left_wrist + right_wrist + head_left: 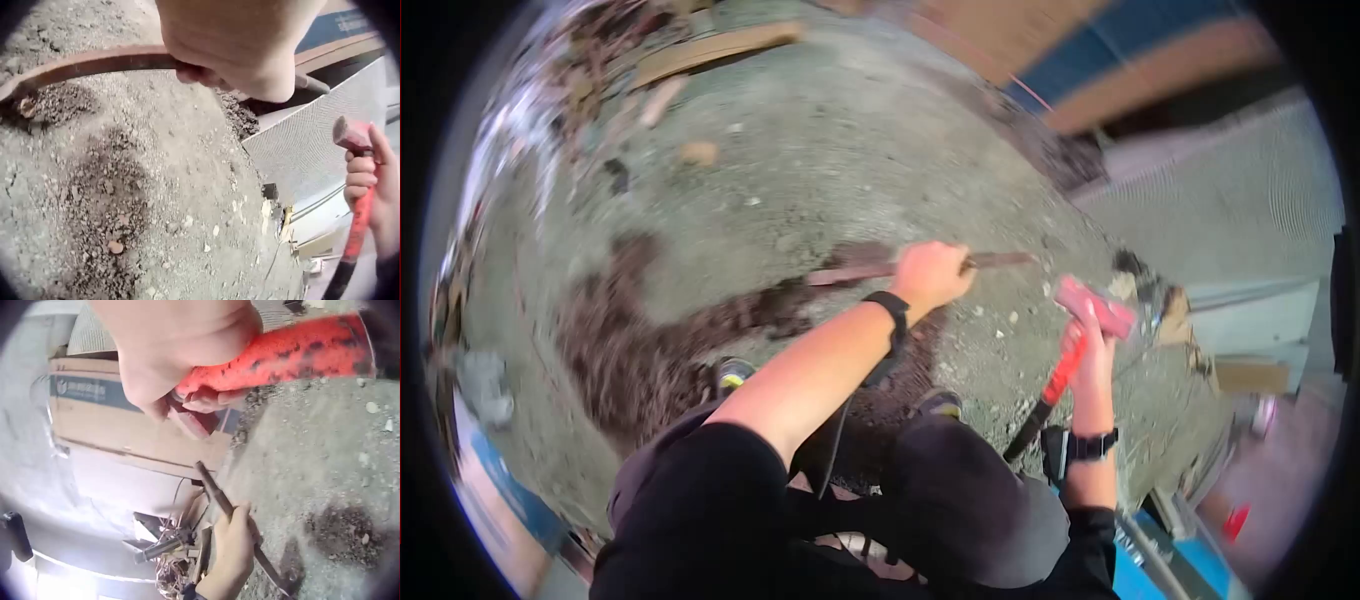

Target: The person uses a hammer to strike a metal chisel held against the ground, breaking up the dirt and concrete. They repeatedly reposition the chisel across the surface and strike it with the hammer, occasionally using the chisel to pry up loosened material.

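My left hand (935,273) is wrapped around a long steel chisel (1000,259), whose shaft sticks out on both sides of the fist. One end of the chisel (112,60) reaches down to the ground beside dark loose soil. The blunt end points up past the thumb side in the right wrist view. To the right, my right hand (1092,365) grips a sledge hammer (1062,368) high on its red and black handle, close under the head. The worn, reddish hammer head (353,133) is held up, apart from the chisel.
Dark loose soil (630,370) lies in a broad patch around my feet on the grey, gritty ground (800,160). A cardboard box (144,440) with a blue band stands ahead. Wood scraps (715,50) are piled at the far left, and a ribbed panel (1220,200) stands on the right.
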Tool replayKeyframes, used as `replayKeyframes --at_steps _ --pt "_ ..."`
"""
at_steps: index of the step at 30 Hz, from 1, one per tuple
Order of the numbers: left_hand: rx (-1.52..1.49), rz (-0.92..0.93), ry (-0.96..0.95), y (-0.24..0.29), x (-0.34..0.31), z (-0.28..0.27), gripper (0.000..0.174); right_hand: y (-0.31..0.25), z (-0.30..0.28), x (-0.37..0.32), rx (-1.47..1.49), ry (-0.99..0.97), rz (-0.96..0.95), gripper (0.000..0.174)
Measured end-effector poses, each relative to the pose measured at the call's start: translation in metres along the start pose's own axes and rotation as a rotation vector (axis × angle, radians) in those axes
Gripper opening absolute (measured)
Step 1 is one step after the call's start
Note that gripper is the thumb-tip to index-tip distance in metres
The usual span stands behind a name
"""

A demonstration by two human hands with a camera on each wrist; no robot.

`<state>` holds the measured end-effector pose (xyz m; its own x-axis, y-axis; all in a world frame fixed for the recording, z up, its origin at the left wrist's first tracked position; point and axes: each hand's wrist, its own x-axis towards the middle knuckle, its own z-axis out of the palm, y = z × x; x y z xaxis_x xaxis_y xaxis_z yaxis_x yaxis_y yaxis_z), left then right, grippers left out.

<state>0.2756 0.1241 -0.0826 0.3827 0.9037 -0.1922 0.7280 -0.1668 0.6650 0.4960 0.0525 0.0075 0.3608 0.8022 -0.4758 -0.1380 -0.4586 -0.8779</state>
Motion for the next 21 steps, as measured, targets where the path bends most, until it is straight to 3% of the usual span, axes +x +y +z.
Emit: replayKeyframes --at_steps 3,7,11,13,16,18,21 --pt "0.096 -0.044 0.030 0.004 0.008 0.032 0.021 0.014 -0.029 0.009 0.167 -0.055 0.200 0.024" --pt "0.184 -0.136 -0.084 -0.012 -0.003 0.063 0.021 0.031 -0.059 0.016 0.092 -0.046 0.231 0.024" --pt "0.140 -0.037 0.024 -0.010 -0.014 0.067 0.021 0.031 -0.062 0.017 0.158 0.032 0.115 0.026" --pt "0.060 0.063 0.160 -0.001 -0.016 0.067 0.013 0.033 -0.053 0.023 0.179 0.066 0.103 0.030" --pt "0.065 0.084 0.085 0.010 -0.013 0.067 0.009 0.032 -0.049 0.023 0.189 0.046 0.151 0.033" --pt "0.127 0.074 0.065 0.007 -0.008 0.069 0.007 0.029 -0.050 0.025 0.037 -0.031 0.107 0.034" --pt "0.054 0.112 0.192 0.009 -0.012 0.063 0.007 0.018 -0.043 0.018 0.000 -0.052 0.022 0.032"
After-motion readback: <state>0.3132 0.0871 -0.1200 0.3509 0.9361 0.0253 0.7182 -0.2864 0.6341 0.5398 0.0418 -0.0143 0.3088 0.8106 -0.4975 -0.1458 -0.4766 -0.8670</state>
